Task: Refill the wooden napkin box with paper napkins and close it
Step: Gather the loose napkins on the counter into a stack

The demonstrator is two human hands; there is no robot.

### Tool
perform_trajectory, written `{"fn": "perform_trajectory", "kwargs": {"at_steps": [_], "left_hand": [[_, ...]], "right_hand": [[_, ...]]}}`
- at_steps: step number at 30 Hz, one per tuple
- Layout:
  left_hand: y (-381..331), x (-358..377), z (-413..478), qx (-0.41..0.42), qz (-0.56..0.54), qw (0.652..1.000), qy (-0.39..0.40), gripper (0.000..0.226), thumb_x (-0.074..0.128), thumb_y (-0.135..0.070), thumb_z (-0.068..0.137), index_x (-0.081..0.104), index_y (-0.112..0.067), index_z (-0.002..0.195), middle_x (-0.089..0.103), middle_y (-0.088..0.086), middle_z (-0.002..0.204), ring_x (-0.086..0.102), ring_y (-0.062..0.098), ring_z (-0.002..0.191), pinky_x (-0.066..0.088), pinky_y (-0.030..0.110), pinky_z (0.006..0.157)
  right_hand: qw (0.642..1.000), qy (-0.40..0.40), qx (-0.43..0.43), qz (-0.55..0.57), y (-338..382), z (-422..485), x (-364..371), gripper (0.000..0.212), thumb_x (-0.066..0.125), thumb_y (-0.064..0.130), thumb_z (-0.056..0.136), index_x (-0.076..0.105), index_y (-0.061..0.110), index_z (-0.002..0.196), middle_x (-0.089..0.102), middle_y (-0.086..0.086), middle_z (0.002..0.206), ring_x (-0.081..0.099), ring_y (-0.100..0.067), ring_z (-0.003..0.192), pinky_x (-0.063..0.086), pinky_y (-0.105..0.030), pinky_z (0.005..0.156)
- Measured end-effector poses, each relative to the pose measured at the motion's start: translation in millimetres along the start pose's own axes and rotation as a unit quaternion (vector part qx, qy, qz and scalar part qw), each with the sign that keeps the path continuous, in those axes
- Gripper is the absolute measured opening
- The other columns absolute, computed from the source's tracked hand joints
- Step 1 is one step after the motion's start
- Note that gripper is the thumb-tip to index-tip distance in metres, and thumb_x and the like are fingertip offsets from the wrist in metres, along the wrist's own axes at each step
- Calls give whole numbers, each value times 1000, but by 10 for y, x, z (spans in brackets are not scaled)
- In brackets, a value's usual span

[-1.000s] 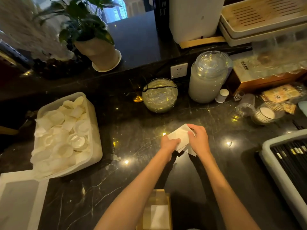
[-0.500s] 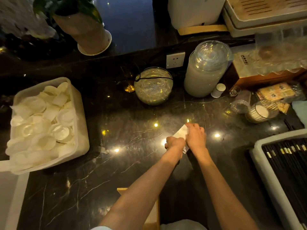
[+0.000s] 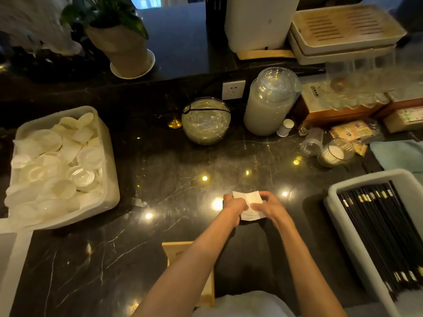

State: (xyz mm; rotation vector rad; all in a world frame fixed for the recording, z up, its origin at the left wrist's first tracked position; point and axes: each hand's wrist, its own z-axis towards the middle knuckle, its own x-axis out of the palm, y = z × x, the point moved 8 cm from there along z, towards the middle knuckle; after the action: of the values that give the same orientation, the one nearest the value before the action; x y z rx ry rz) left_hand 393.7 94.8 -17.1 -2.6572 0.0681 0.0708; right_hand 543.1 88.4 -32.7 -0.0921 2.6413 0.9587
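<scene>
Holding a small stack of paper napkins between them, the left hand and right hand each keep a narrow pinching grip above the dark bench. The napkins look light, soft and easily creased; hold the stack by its opposite edges. The wooden napkin box sits at 6 o'clock, partly hidden by the left forearm. No writing is legible.

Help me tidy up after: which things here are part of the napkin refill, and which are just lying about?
Part of the job: paper napkins, left hand, right hand, wooden napkin box.

Lying about: tub of small dishes, chopstick bin, glass bowl, jar, potted plant.
</scene>
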Motion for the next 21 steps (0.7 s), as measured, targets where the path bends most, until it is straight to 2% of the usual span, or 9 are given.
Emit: {"fn": "perform_trajectory", "kwargs": {"at_steps": [3, 5, 6, 9, 10, 14, 17, 19, 21], "left_hand": [[202, -19, -211, 50, 4, 998, 49, 49, 57, 12, 84, 47, -11, 126, 62, 11, 114, 61, 27, 105, 56, 37, 86], [347, -41, -335, 90, 15, 993, 77, 46, 60, 8, 86, 51, -12, 126, 64, 11, 116, 62, 25, 107, 56, 40, 93], [438, -38, -377, 108, 28, 989, 96, 45, 62, 6, 86, 52, -11, 127, 65, 11, 119, 62, 25, 109, 55, 40, 95], [752, -42, -478, 138, 83, 978, 130, 41, 62, -1, 91, 52, -9, 130, 64, 7, 123, 61, 19, 108, 53, 31, 92], [862, -55, -488, 145, 101, 976, 131, 39, 60, -2, 92, 52, -9, 130, 62, 5, 121, 59, 18, 107, 52, 29, 90], [1012, -85, -585, 234, 128, 957, 117, 36, 54, 3, 94, 51, -3, 129, 55, 5, 114, 56, 20, 108, 46, 25, 86], [982, -105, -654, 279, 128, 947, 95, 31, 49, 5, 93, 51, 0, 124, 53, 5, 109, 52, 17, 103, 42, 20, 80], [906, -116, -664, 303, 123, 941, 82, 29, 49, 5, 92, 52, -2, 120, 56, 5, 107, 53, 16, 100, 44, 13, 75], [819, -143, -613, 327, 111, 937, 53, 25, 49, 5, 91, 54, -3, 115, 59, 7, 103, 56, 17, 96, 46, 18, 77]], "right_hand": [[990, 29, 11, 137, -214, -438, -144, 55, 75, -7, 80, 55, 12, 127, 69, -15, 112, 69, -27, 93, 60, -34, 74], [983, 38, 1, 178, -342, -709, -200, 44, 72, -7, 83, 58, 10, 121, 71, -12, 108, 70, -23, 88, 61, -29, 68], [983, 38, -5, 177, -430, -819, -212, 40, 71, -5, 84, 61, 9, 120, 72, -11, 108, 71, -22, 90, 61, -30, 71], [992, 14, -4, 128, -766, -1070, -212, 38, 73, 3, 86, 64, 11, 122, 72, -9, 113, 70, -24, 102, 60, -41, 86], [992, 3, 1, 128, -876, -1137, -189, 37, 72, 4, 86, 63, 11, 121, 72, -9, 113, 70, -24, 103, 60, -40, 86], [986, -16, -12, 165, -1098, -1298, -59, 34, 69, 1, 88, 60, 10, 119, 71, -8, 108, 71, -18, 93, 59, -26, 69], [981, -4, -31, 193, -1143, -1285, 29, 36, 67, 0, 89, 60, 10, 123, 72, -7, 109, 71, -13, 91, 59, -24, 72], [981, -20, -60, 183, -1084, -1232, 30, 31, 67, 1, 89, 63, 15, 116, 73, -7, 108, 72, -8, 87, 58, -21, 72], [981, -36, -119, 150, -937, -1148, -7, 27, 68, 2, 89, 66, 20, 109, 73, -7, 105, 72, -6, 85, 56, -20, 73]]}}
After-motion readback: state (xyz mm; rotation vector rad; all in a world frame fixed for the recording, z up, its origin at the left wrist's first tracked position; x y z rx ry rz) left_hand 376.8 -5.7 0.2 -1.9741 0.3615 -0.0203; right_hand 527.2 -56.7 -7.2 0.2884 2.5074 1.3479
